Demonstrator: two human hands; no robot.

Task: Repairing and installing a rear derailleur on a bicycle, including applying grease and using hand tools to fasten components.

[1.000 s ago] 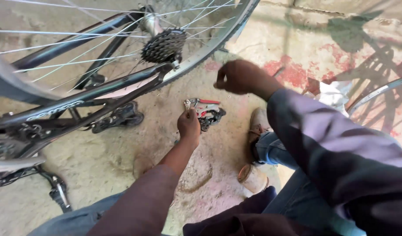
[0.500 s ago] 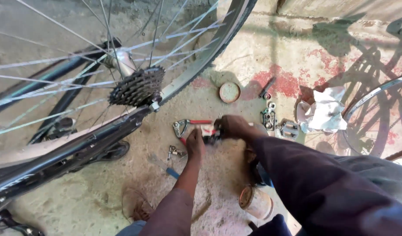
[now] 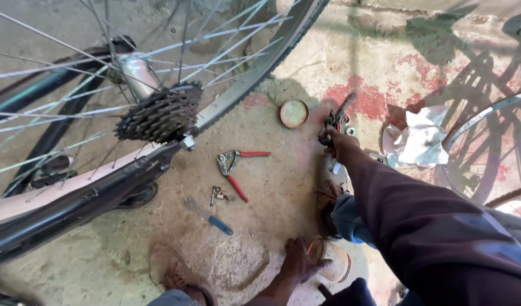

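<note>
Right hand (image 3: 341, 144) grip around dark bike part (image 3: 331, 122) — probably derailleur; left hand (image 3: 299, 262) flat — floor (image 3: 272, 226).

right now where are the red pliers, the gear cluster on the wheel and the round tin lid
red-handled pliers (image 3: 233, 170), head view, on the lower handle near the pivot
gear cluster (image 3: 158, 113), head view, on the middle of the stacked sprockets
round tin lid (image 3: 294, 113), head view, on its flat centre
</note>
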